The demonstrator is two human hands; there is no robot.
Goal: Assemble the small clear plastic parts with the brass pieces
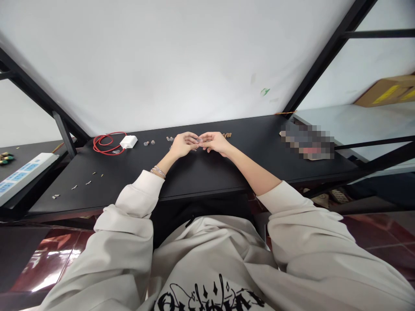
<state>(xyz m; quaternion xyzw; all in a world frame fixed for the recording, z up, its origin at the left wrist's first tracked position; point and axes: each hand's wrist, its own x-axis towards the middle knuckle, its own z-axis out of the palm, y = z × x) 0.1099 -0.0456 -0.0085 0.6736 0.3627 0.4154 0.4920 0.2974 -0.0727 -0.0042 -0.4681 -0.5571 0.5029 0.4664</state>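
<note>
- Left hand [183, 144] and right hand [215, 143]: fingertips pressed together, pinching a small clear piece [198, 140]
- Below the hands: black tabletop [201, 172]
- Left of the hands: more clear pieces [146, 143], lying loose
- Right of the hands: small brass pieces [227, 134]
- Farther left of the hands: white charger [129, 141], red cable [106, 144]

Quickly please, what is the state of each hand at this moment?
Left hand: closed, holding a small clear piece at the fingertips.
Right hand: closed, holding the same piece.
</note>
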